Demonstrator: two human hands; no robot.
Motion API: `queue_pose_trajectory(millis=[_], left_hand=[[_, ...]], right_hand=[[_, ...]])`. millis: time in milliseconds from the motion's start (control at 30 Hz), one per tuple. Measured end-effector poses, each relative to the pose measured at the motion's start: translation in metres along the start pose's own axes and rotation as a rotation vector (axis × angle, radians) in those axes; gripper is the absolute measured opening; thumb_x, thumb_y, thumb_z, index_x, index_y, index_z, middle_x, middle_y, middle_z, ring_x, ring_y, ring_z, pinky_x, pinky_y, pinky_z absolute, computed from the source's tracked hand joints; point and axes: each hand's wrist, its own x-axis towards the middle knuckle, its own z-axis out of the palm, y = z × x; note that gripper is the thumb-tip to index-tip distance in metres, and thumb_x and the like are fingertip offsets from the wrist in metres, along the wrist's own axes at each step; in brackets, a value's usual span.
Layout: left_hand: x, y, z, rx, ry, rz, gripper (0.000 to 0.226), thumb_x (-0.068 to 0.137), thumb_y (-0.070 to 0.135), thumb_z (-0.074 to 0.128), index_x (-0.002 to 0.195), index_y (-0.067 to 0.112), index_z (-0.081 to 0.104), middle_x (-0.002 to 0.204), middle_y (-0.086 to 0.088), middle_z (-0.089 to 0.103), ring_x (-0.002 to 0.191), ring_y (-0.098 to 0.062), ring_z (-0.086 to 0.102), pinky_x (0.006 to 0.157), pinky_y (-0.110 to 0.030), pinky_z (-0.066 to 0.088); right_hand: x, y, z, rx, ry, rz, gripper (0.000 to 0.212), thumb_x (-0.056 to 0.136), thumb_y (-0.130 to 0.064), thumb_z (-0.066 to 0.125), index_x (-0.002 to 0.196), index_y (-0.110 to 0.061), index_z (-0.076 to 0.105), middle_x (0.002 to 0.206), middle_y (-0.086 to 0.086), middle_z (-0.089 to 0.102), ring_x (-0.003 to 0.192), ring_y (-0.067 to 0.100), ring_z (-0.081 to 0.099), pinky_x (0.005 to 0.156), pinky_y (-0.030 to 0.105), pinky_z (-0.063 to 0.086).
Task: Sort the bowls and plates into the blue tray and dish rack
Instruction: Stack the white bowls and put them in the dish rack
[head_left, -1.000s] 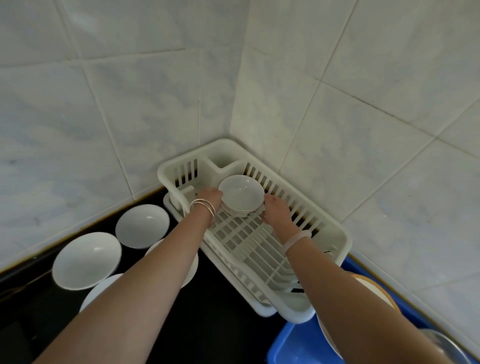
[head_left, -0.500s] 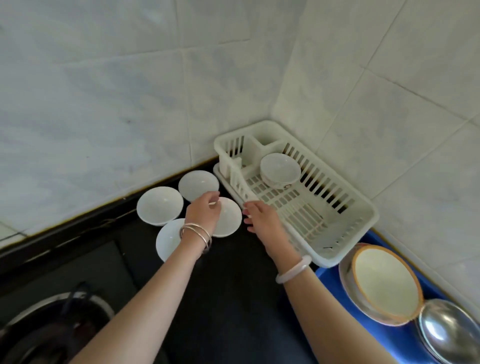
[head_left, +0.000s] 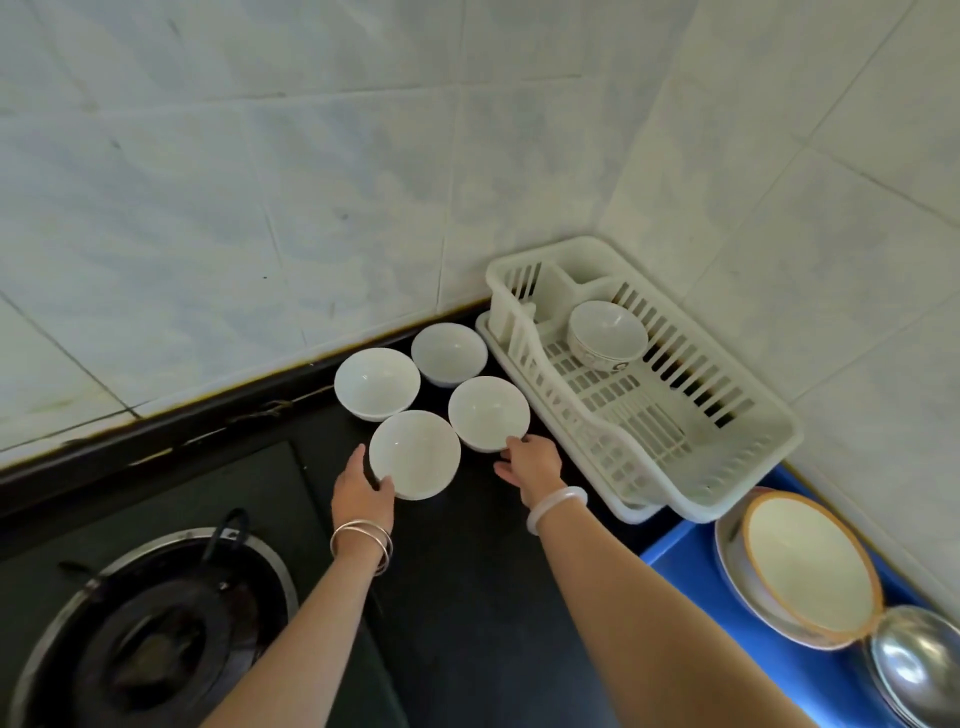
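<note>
Tiled wall (head_left: 311, 182), pale and marbled, meets in a corner behind everything.

Black countertop (head_left: 467, 597) runs below it. Gas burner (head_left: 156, 634) at lower left.

White plastic dish rack (head_left: 779, 431) sits in the corner on a drip tray, slatted walls, long side against the right-hand wall. Blue tray (head_left: 670, 556) just beside the rack's near end, at the frame's right edge. In it: an orange-rimmed plate (head_left: 810, 566) lying on a larger pale one, and a steel dish (head_left: 919, 670) overlapping its near edge.

One patterned bowl (head_left: 607, 332) stands upright at the far end of the rack.

Four plain white bowls cluster on the counter left of the rack, all mouth-up, glossy: far-right bowl (head_left: 449, 353), far-left bowl (head_left: 376, 382), near-right bowl (head_left: 488, 412), near-left bowl (head_left: 414, 453). Rims nearly touching.

Left hand (head_left: 361, 493): curved round the near-left bowl's left side, thumb on its near rim, fingers (head_left: 358, 457) wrapped along the wall. Bowl looks seated on the counter.

Right hand (head_left: 532, 465): fingers loose and slightly spread, a fingertip (head_left: 514, 442) touching the near-right bowl's near edge, thumb out to the left. No grip visible.

Metal bangles (head_left: 363, 543) on left wrist; pale bracelet (head_left: 556, 506) on right.
</note>
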Motion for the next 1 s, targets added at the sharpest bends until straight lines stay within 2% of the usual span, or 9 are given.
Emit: queue_pose_trajectory(millis=[100, 233, 267, 400, 567, 700, 833, 900, 1000], left_hand=[[0.007, -0.005, 0.001, -0.146, -0.049, -0.082, 0.050, 0.090, 0.010, 0.050, 0.138, 0.014, 0.039, 0.140, -0.012, 0.048, 0.125, -0.031, 0.048, 0.105, -0.044, 0.039], [0.015, -0.011, 0.000, -0.354, -0.115, -0.155, 0.046, 0.090, 0.006, 0.049, 0.134, 0.014, 0.044, 0.135, -0.012, 0.053, 0.122, -0.030, 0.051, 0.101, -0.047, 0.044], [0.017, -0.012, -0.001, -0.388, -0.125, -0.170, 0.046, 0.089, 0.005, 0.050, 0.134, 0.015, 0.045, 0.134, -0.012, 0.054, 0.121, -0.030, 0.052, 0.100, -0.045, 0.046], [0.021, -0.017, -0.001, -0.502, -0.178, -0.217, 0.047, 0.088, 0.005, 0.051, 0.134, 0.017, 0.045, 0.132, -0.013, 0.055, 0.119, -0.030, 0.053, 0.097, -0.042, 0.047], [0.025, -0.014, -0.003, -0.652, -0.191, -0.295, 0.038, 0.092, 0.009, 0.044, 0.129, 0.014, 0.050, 0.129, -0.015, 0.054, 0.102, -0.028, 0.055, 0.099, -0.042, 0.044], [0.024, -0.009, -0.006, -0.754, -0.202, -0.378, 0.030, 0.094, 0.025, 0.041, 0.121, 0.019, 0.055, 0.130, -0.013, 0.052, 0.100, -0.025, 0.053, 0.090, -0.037, 0.044], [0.023, -0.010, -0.007, -0.740, -0.218, -0.399, 0.041, 0.095, 0.037, 0.038, 0.129, 0.018, 0.049, 0.137, -0.011, 0.049, 0.115, -0.030, 0.052, 0.096, -0.039, 0.043], [0.023, -0.011, -0.008, -0.725, -0.232, -0.392, 0.042, 0.094, 0.039, 0.040, 0.130, 0.018, 0.048, 0.137, -0.010, 0.048, 0.117, -0.031, 0.051, 0.097, -0.040, 0.043], [0.024, -0.013, -0.005, -0.688, -0.229, -0.343, 0.039, 0.093, 0.028, 0.047, 0.130, 0.019, 0.047, 0.135, -0.011, 0.048, 0.105, -0.025, 0.053, 0.095, -0.040, 0.045]], right_hand=[[0.001, -0.005, 0.000, 0.151, 0.032, 0.037, 0.010, 0.086, 0.006, 0.052, 0.082, -0.003, 0.053, 0.093, 0.013, 0.058, 0.074, 0.023, 0.062, 0.077, 0.036, 0.059], [-0.009, -0.016, -0.008, 0.157, 0.032, -0.012, 0.012, 0.085, 0.009, 0.052, 0.096, 0.005, 0.058, 0.103, 0.016, 0.060, 0.092, 0.031, 0.065, 0.054, 0.025, 0.057], [-0.013, -0.019, -0.011, 0.144, 0.016, -0.035, 0.011, 0.086, 0.009, 0.052, 0.093, 0.003, 0.058, 0.103, 0.015, 0.060, 0.093, 0.031, 0.065, 0.053, 0.024, 0.057], [-0.032, -0.030, -0.015, 0.012, -0.079, -0.142, 0.013, 0.083, 0.002, 0.059, 0.075, -0.006, 0.063, 0.088, 0.009, 0.069, 0.085, 0.023, 0.070, 0.063, 0.026, 0.060], [-0.049, -0.034, 0.007, -0.164, -0.158, -0.211, 0.008, 0.079, -0.004, 0.065, 0.072, -0.006, 0.068, 0.078, 0.010, 0.073, 0.070, 0.018, 0.073, 0.070, 0.032, 0.061], [-0.049, -0.027, 0.023, -0.347, -0.129, -0.226, 0.003, 0.079, -0.010, 0.068, 0.078, -0.008, 0.067, 0.071, 0.006, 0.072, 0.068, 0.017, 0.073, 0.078, 0.037, 0.060], [-0.048, -0.020, 0.031, -0.511, -0.093, -0.245, 0.008, 0.080, -0.015, 0.068, 0.073, -0.012, 0.065, 0.068, 0.006, 0.073, 0.072, 0.017, 0.072, 0.082, 0.037, 0.058], [-0.048, -0.017, 0.033, -0.562, -0.071, -0.255, 0.016, 0.080, -0.017, 0.069, 0.066, -0.015, 0.061, 0.068, 0.006, 0.072, 0.073, 0.017, 0.072, 0.082, 0.036, 0.058], [-0.044, -0.013, 0.036, -0.587, -0.055, -0.246, 0.019, 0.080, -0.019, 0.069, 0.065, -0.017, 0.058, 0.069, 0.006, 0.072, 0.073, 0.017, 0.071, 0.081, 0.035, 0.057]])
